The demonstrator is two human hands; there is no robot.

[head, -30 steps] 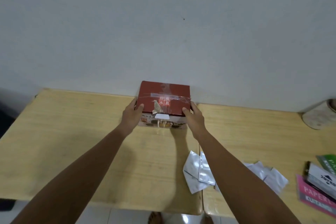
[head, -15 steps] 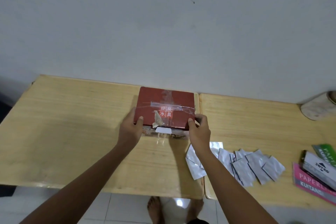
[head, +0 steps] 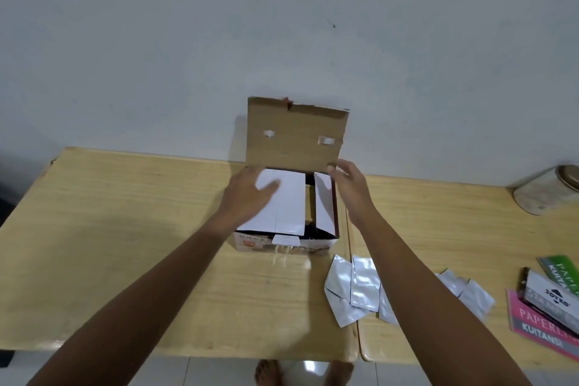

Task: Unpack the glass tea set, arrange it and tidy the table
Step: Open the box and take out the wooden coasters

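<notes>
Looking down at the box (head: 286, 240), I see it standing on the wooden table (head: 125, 229) with its brown lid (head: 296, 133) flipped up toward the wall behind it. My left hand (head: 247, 194) lies flat on the wide white inner flap (head: 286, 207) that covers the left part of the box, fingers straight and loosely spread, pinching nothing. My right hand (head: 349, 182) hovers at the box's right rear corner, fingers relaxed and slightly bent, the fingertips close by the lid's lower right edge; I cannot tell whether they touch it. A narrower white flap (head: 324, 204) stands on the box's right side, with a dark gap between the two flaps. In front of the box and to its right lie silver sachets (head: 357, 288). Far right of the box sit printed booklets (head: 545, 307) and, further back, a round tin (head: 546, 189).
</notes>
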